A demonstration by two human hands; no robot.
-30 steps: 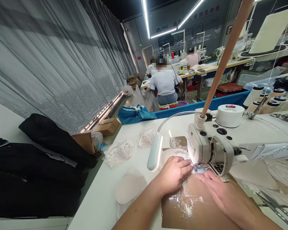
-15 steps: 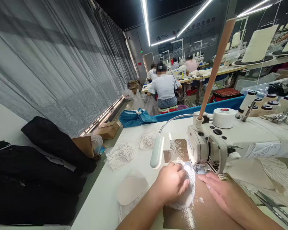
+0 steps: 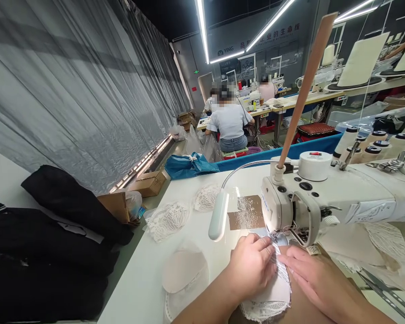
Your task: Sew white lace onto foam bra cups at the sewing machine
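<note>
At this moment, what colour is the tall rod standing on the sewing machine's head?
The rod is brownish orange, plain; the head view shows it best.

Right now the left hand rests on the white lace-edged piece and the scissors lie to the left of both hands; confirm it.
Wrong on the scissors: the head view shows them to the right of both hands. The left hand does rest on the white lace-edged piece.
</note>
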